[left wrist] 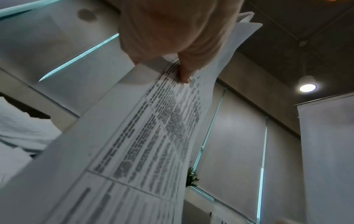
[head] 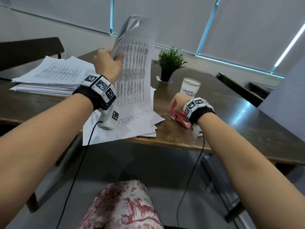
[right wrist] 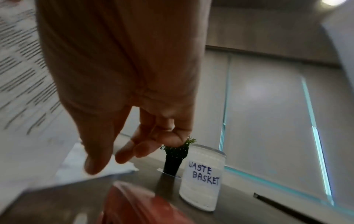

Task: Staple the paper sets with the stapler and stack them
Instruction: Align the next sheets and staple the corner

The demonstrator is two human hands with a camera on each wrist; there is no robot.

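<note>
My left hand [head: 109, 63] grips a printed paper set [head: 135, 66] near its top and holds it upright above the table; in the left wrist view the thumb [left wrist: 185, 71] pinches the sheets [left wrist: 145, 144]. Loose printed sheets [head: 132, 124] lie below it at the table's front edge. A tall stack of papers [head: 52, 76] sits at the back left. The pink stapler [head: 179, 118] lies on the table at the right. My right hand [head: 175, 103] hovers just over it, fingers [right wrist: 134, 148] loosely extended, holding nothing; the stapler [right wrist: 138, 204] shows blurred beneath.
A white cup marked WASTE BASKET [head: 190, 88] stands just beyond the stapler, a small potted plant [head: 170, 63] behind it. The dark wooden table [head: 231, 126] has bare surface to the right. A chair back [head: 242, 90] stands at the far right edge.
</note>
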